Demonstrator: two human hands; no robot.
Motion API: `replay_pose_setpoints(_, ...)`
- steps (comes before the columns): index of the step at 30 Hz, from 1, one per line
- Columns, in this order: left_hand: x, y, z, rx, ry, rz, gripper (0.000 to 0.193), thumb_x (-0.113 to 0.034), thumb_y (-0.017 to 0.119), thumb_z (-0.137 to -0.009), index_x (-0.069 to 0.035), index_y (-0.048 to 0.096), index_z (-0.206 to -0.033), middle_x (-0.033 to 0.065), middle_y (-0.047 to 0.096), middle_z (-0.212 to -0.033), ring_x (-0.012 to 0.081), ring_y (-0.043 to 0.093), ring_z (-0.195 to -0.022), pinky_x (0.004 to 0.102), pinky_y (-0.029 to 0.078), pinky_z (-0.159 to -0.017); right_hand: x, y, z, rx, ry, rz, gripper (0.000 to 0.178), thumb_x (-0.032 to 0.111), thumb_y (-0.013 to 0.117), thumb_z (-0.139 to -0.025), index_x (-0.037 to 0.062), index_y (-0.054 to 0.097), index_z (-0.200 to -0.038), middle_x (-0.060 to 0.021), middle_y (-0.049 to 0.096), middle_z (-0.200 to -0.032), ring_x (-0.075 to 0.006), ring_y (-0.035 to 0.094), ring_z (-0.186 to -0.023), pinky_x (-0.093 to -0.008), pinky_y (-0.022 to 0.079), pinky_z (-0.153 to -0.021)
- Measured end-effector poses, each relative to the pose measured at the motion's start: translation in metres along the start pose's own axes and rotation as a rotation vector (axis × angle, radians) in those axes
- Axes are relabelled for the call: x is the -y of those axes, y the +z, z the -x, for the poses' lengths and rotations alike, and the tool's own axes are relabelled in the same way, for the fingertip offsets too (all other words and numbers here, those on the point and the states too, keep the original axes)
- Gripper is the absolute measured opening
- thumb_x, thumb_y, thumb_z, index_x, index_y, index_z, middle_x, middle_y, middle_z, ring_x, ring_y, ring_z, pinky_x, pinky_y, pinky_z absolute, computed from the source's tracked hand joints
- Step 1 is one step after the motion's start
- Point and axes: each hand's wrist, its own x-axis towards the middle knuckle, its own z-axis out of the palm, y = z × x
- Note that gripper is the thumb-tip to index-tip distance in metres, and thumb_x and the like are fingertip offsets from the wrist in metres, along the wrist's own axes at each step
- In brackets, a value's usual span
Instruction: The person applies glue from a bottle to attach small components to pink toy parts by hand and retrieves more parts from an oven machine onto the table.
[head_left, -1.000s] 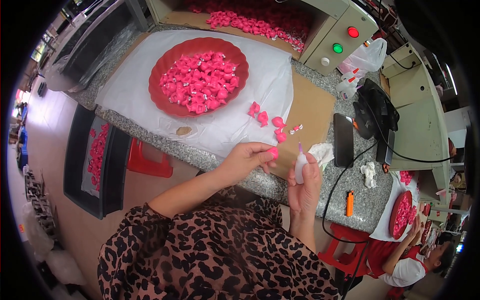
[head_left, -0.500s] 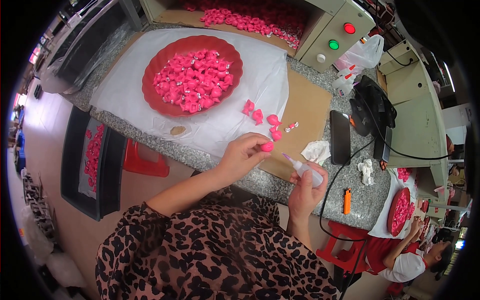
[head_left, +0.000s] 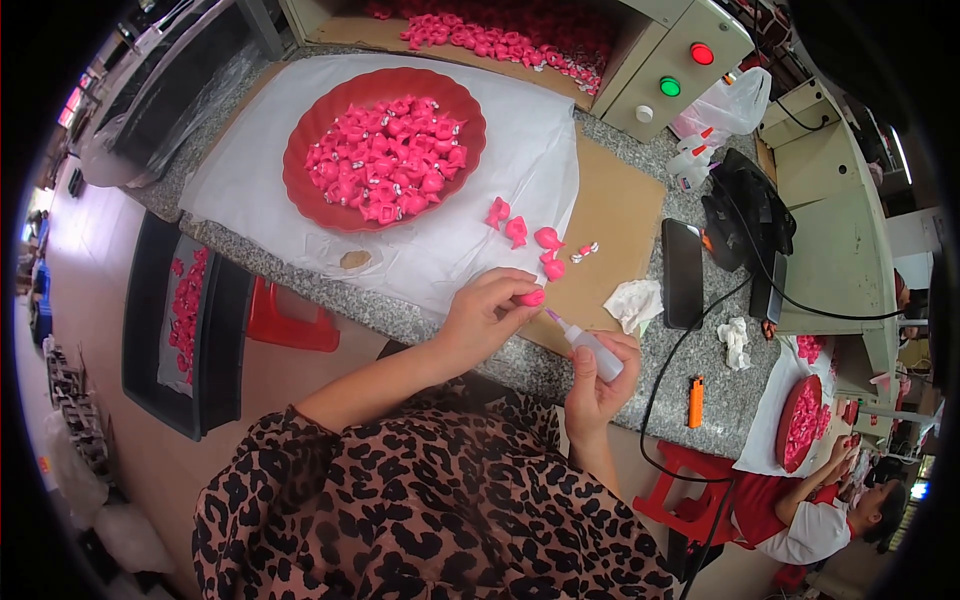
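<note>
Between the thumb and fingers of my left hand is a small pink figure piece, held over the table's near edge. My right hand grips a translucent glue bottle, its thin purple nozzle pointing up-left at the pink piece. The nozzle tip is very close to the piece; I cannot tell whether they touch. Just beyond my left hand lie several loose pink pieces and a small white-and-pink part. Farther back, a red scalloped bowl holds a heap of similar pink pieces.
A phone, crumpled tissue and an orange lighter lie to the right, with a black cable running past. A control box stands behind. At lower left is a dark bin; a co-worker sits far right.
My right hand has moved left with the glue bottle, bringing its nozzle nearer the pink piece. The piece has turned slightly in my left fingers.
</note>
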Motion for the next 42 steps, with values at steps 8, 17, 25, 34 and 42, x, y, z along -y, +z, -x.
replay_pose_setpoints(8, 0.0008, -0.0003, 0.0004, -0.014, 0.009, -0.003, 0.019, 0.001, 0.06, -0.073, 0.0, 0.058, -0.091, 0.0109, 0.052, -0.101, 0.0108, 0.056, -0.077, 0.02, 0.049, -0.063, 0.0011, 0.0018, 0.0013, 0.019, 0.036, -0.034, 0.017, 0.003, 0.052, -0.08, 0.0, 0.041, -0.093, -0.01, 0.044, -0.09, -0.0125, 0.049, -0.069, -0.0207, 0.042, -0.06)
replay_pose_setpoints(17, 0.0013, 0.0005, 0.001, -0.025, 0.027, -0.021, 0.019, 0.002, 0.061, -0.072, 0.0, 0.058, -0.091, 0.0109, 0.052, -0.101, 0.0112, 0.057, -0.077, 0.0204, 0.049, -0.063, 0.003, 0.0024, 0.0029, -0.027, 0.097, -0.086, 0.021, 0.004, 0.057, -0.078, -0.0026, 0.043, -0.092, -0.0133, 0.048, -0.089, -0.0147, 0.048, -0.073, -0.0223, 0.041, -0.064)
replay_pose_setpoints(25, 0.0032, 0.0004, 0.0011, -0.038, 0.034, -0.003, 0.019, 0.003, 0.061, -0.072, 0.001, 0.058, -0.091, 0.0114, 0.053, -0.1, 0.0114, 0.057, -0.078, 0.0203, 0.049, -0.062, 0.0025, 0.0024, 0.0028, -0.036, 0.085, -0.066, 0.021, 0.004, 0.057, -0.077, -0.0022, 0.044, -0.092, -0.0134, 0.048, -0.089, -0.0154, 0.048, -0.075, -0.0231, 0.041, -0.065)
replay_pose_setpoints(34, 0.0011, -0.0006, 0.0008, -0.016, 0.021, 0.002, 0.019, 0.003, 0.06, -0.073, 0.001, 0.057, -0.091, 0.0107, 0.053, -0.1, 0.0108, 0.057, -0.078, 0.02, 0.049, -0.063, 0.0003, 0.0025, -0.0017, -0.045, 0.069, -0.059, 0.015, 0.005, 0.052, -0.08, -0.0001, 0.042, -0.09, -0.0095, 0.044, -0.088, -0.0125, 0.049, -0.064, -0.0205, 0.043, -0.055)
replay_pose_setpoints(42, 0.0029, -0.0008, 0.0009, 0.002, -0.003, 0.004, 0.018, 0.003, 0.059, -0.073, 0.002, 0.057, -0.091, 0.0103, 0.053, -0.101, 0.0102, 0.056, -0.077, 0.0199, 0.048, -0.063, 0.0008, 0.0023, -0.0038, -0.076, 0.141, -0.137, 0.015, 0.007, 0.052, -0.081, 0.0007, 0.042, -0.09, -0.0088, 0.045, -0.088, -0.0111, 0.049, -0.061, -0.0203, 0.042, -0.054)
